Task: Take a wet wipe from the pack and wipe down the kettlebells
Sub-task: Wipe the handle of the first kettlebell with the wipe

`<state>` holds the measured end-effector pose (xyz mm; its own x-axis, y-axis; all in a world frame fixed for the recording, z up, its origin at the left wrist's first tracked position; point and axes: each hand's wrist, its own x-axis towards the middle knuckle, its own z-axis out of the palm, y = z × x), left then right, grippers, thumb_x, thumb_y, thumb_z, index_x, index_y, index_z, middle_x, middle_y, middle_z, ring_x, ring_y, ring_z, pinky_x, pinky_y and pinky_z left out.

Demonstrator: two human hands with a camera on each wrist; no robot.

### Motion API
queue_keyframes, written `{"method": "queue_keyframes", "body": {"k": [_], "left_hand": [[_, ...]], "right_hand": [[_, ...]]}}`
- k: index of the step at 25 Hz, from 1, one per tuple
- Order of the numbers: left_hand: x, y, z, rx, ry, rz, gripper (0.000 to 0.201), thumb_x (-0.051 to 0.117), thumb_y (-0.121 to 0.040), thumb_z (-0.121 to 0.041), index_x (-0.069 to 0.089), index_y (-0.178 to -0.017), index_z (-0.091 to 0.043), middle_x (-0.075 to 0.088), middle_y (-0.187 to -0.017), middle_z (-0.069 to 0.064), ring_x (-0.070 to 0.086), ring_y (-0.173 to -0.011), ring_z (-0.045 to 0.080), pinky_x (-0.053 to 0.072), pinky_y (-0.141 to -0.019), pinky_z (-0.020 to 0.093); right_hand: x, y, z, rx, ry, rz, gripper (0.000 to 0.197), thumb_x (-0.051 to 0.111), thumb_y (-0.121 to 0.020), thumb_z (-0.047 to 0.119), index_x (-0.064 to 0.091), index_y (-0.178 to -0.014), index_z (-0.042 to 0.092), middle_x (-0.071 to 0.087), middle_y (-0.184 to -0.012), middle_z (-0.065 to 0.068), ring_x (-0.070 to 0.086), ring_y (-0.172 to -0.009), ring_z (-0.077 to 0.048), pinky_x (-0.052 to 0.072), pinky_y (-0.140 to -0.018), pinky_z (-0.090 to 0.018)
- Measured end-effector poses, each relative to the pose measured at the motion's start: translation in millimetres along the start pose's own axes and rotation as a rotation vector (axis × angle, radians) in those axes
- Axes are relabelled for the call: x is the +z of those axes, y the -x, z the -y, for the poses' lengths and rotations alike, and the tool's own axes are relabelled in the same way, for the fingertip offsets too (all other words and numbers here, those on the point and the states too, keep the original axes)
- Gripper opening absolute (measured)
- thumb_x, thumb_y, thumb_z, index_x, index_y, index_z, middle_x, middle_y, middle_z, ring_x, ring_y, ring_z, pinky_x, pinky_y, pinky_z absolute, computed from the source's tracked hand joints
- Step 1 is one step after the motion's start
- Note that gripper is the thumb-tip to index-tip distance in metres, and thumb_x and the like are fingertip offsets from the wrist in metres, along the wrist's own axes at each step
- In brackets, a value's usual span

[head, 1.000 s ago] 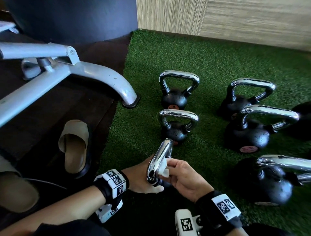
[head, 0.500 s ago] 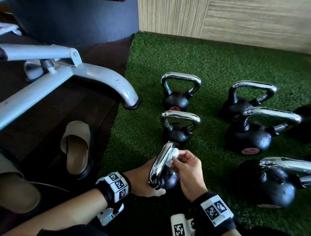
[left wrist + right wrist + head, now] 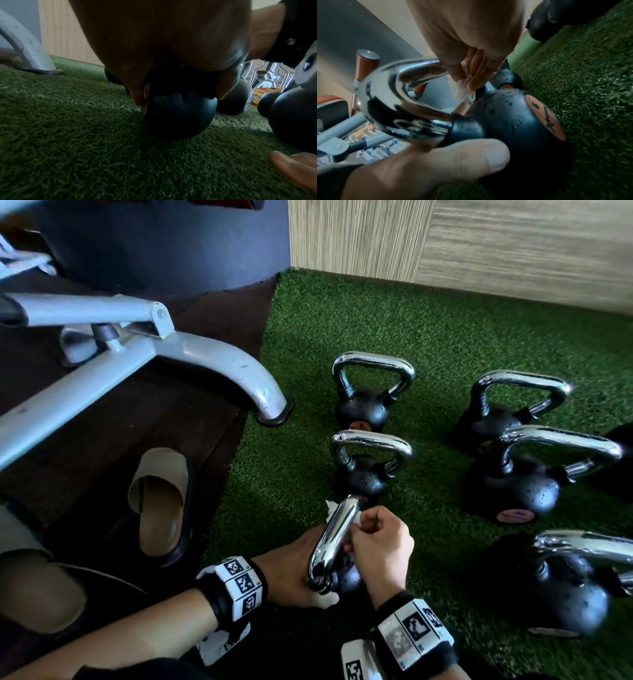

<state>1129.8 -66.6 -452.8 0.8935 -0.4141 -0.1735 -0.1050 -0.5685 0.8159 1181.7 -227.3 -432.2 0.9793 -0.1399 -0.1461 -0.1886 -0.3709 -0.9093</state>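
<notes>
Green turf floor point(image 3: 445, 337), kettlebells in rows. Nearest kettlebell point(image 3: 342, 577) tipped, chrome handle point(image 3: 337, 535) long axis running away from person. Left hand point(image 3: 291, 570) curled round black ball, steadying. Right hand point(image 3: 380, 546) just right of handle, fingers pinching wet wipe point(image 3: 464, 90) inside loop. Judged next: stroke along handle.

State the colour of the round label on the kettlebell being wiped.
Reddish-orange with dark markings, on the black kettlebell; the label shows best in the right wrist view.

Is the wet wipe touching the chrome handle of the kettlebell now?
Touching. In the right wrist view, the fingers press the wet wipe against the chrome handle.
</notes>
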Motion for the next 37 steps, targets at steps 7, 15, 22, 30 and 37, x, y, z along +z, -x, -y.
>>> {"method": "queue_keyframes", "body": {"k": [7, 15, 22, 30, 37], "left_hand": [[-8.4, 9.9, -18.6, -0.005, -0.022, -0.035, 0.097, 0.087, -0.077, -0.019, 0.024, -0.141, -0.054, 0.032, -0.128, -0.036, 0.036, -0.115, -0.033, 0.034, -0.102, 0.001], [-13.8, 8.7, -27.6, -0.171, -0.632, 0.038, 0.112, 0.051, -0.062, -0.098, 0.022, -0.153, -0.039, 0.024, -0.161, -0.002, 0.029, -0.148, 0.02, 0.037, -0.117, 0.048], [-20.1, 22.8, -15.6, -0.047, -0.622, -0.112, 0.063, 0.055, -0.075, -0.083, 0.047, -0.126, -0.047, 0.047, -0.132, -0.024, 0.052, -0.12, 0.001, 0.056, -0.087, 0.038], [-35.7, 10.9, -3.9, -0.106, -0.057, -0.27, 0.02, 0.083, -0.081, -0.037, 0.069, -0.078, -0.023, 0.074, -0.086, -0.019, 0.069, -0.086, -0.001, 0.052, -0.082, 0.022], [-36.7, 9.8, -7.3, -0.1, -0.052, -0.243, 0.018, 0.086, -0.076, -0.039, 0.072, -0.07, -0.03, 0.075, -0.079, -0.021, 0.071, -0.08, -0.001, 0.054, -0.079, 0.022]], "right_hand": [[-39.8, -10.5, 0.0, 0.074, 0.236, 0.265, 0.019, 0.08, -0.06, 0.022, 0.065, -0.072, 0.019, 0.073, -0.071, 0.001, 0.073, -0.066, -0.026, 0.063, -0.064, -0.043], [-40.9, -34.2, 26.1, -0.51, 0.352, 0.453, 0.043, 0.07, -0.077, 0.002, 0.076, -0.113, 0.025, 0.055, -0.104, 0.001, 0.054, -0.088, 0.003, 0.036, -0.076, 0.004], [-70.2, -15.6, 28.9, -0.572, 0.475, 0.362, 0.01, 0.073, -0.072, 0.022, 0.068, -0.078, 0.028, 0.063, -0.079, 0.007, 0.061, -0.076, -0.005, 0.048, -0.068, -0.018], [-100.5, 10.9, 21.2, -0.423, 0.614, 0.326, 0.021, 0.085, -0.061, 0.036, 0.068, -0.063, 0.024, 0.062, -0.063, 0.004, 0.057, -0.068, -0.001, 0.041, -0.062, -0.011], [-100.5, 7.9, 17.1, -0.346, 0.498, 0.233, 0.025, 0.091, -0.065, 0.03, 0.077, -0.083, 0.019, 0.07, -0.079, 0.007, 0.066, -0.078, -0.007, 0.054, -0.073, -0.03]]}}
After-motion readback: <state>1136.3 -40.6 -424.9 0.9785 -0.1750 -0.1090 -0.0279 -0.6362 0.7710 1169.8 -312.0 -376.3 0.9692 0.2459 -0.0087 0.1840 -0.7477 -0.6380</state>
